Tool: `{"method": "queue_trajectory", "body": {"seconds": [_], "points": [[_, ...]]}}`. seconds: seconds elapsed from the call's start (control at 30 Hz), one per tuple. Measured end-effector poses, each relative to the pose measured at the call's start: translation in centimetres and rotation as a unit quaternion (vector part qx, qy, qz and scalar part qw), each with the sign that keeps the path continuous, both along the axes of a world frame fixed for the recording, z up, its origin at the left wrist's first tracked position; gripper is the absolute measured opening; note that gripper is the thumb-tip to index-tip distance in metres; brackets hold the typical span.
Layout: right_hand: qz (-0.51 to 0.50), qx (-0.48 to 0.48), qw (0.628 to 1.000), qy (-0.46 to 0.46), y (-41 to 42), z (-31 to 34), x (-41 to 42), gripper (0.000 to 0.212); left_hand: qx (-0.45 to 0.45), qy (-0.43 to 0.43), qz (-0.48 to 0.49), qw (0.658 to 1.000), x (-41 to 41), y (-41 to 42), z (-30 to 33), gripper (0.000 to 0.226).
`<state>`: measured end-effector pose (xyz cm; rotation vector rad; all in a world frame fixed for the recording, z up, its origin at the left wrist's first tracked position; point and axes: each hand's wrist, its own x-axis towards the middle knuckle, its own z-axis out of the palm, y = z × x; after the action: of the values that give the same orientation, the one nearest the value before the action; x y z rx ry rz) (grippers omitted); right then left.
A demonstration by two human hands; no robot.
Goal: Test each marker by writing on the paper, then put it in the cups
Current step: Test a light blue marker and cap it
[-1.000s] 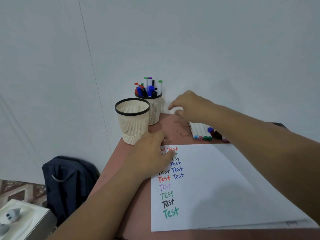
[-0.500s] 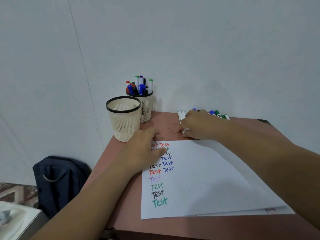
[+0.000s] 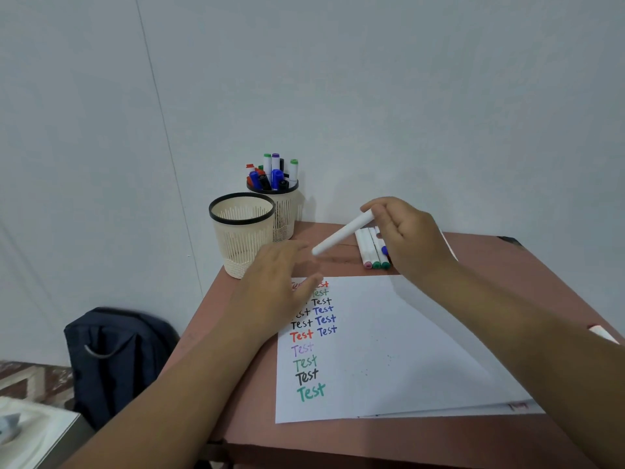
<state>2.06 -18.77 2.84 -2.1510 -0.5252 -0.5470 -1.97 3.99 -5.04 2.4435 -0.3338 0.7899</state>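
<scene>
Right hand [image 3: 407, 238] was raised above the back of the tabletop [image 3: 527, 286], its grip clenched round one end of a white marker [image 3: 343, 235]; the marker slanted down and to the left, free end in the air above the tabletop, cap colour hidden in the fingers. Left hand [image 3: 277, 289] was blurred, fingers straight and spread, grip released and holding nothing, over the top left corner of the paper [image 3: 389, 350], covering some of the writing; could not tell if it touched the sheet. Paper lay flat on the tabletop with two columns of "Test" in red, green, black, blue and purple down its left side; edge of another sheet showed under it at the lower right. Row of loose markers [image 3: 372, 248] lay side by side on the tabletop just behind the paper, partly hidden by the right hand, with pink and green ends facing the camera. Near cup [image 3: 241, 238], cream mesh with a black rim, stood at the back left corner of the tabletop, no markers seen in it. Far cup [image 3: 282, 214] stood right behind it against the wall, full of upright markers. Dark backpack [image 3: 115, 353] sat on the floor left of the tabletop.
</scene>
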Motion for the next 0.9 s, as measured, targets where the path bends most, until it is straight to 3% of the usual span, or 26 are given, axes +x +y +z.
{"method": "queue_trajectory", "body": {"seconds": [0.17, 0.37, 0.53, 0.73, 0.83, 0.9], "points": [[0.005, 0.146, 0.987, 0.070, 1.7, -0.5, -2.4, 0.030, -0.029, 0.033, -0.061, 0.997, -0.3, -0.1, 0.4, 0.056], [0.032, 0.322, 0.927, 0.190, 3.8, -0.7, -3.9, 0.029, -0.003, 0.023, -0.055, 0.998, -0.7, -0.2, 0.5, 0.025], [0.073, 0.270, 0.928, 0.246, 4.6, -1.5, -4.9, 0.012, -0.031, 0.018, -0.066, 0.997, -1.2, 0.0, 0.6, 0.034], [0.063, 0.380, 0.890, 0.242, 4.7, -1.3, -6.2, 0.017, -0.111, 0.059, -0.067, 0.990, -2.3, 0.2, 1.5, 0.049], [0.049, 0.387, 0.881, 0.270, 3.5, -2.2, -6.8, 0.014, -0.112, 0.089, -0.018, 0.990, -2.2, 0.3, 1.9, 0.032], [0.055, 0.347, 0.891, 0.289, 2.7, -3.2, -7.3, 0.026, -0.073, 0.101, 0.010, 0.992, -2.0, 0.0, 1.9, 0.021]]}}
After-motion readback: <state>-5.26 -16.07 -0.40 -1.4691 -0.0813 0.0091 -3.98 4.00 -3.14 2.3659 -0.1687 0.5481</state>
